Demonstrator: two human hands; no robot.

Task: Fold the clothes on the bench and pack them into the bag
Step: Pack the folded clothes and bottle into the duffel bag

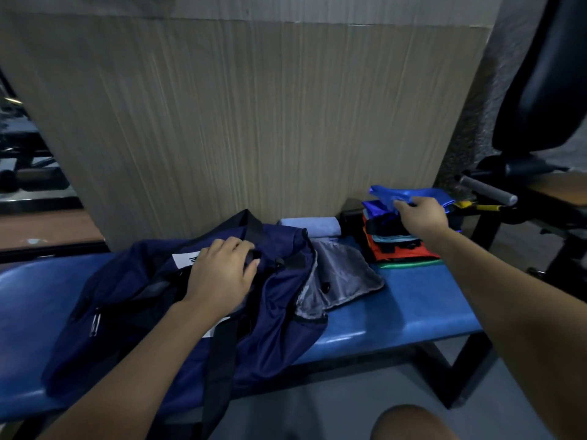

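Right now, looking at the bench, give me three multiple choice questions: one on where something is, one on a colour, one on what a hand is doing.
1. Where does the stack of folded clothes lie relative to the bag?
A. on the floor
B. on the bench, to the bag's right
C. inside the bag

2. What colour is the garment that the right hand holds?
A. bright blue
B. yellow
C. white

3. What is the left hand doing?
A. hanging idle off the bench
B. holding a folded towel
C. gripping the bag's black strap

Answers: 1 B, the stack sits on the blue bench pad beyond the bag's right end. 2 A, the shiny cloth in its fingers is bright blue. 3 C, its fingers curl round the strap on top of the bag.
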